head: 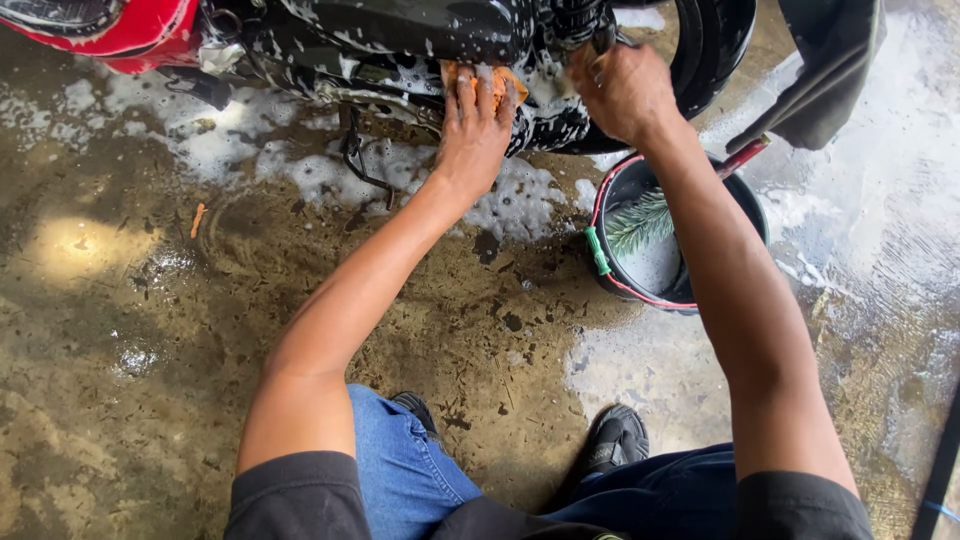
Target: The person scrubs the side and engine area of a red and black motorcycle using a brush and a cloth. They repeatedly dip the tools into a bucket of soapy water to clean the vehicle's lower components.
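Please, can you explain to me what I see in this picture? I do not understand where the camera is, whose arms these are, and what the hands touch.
There is one picture, taken by a camera worn on a person's head and looking down. So the two bare arms, the blue jeans and the dark shoes belong to that person, who crouches on a wet concrete floor.

The left hand presses an orange cloth flat against the soapy black lower part of a motorcycle, which has a red panel at the top left. The right hand is closed on something at the same soapy part; what it holds is hidden.

White foam lies on the floor under the machine. Beside the right arm stands a black bucket with water in it.
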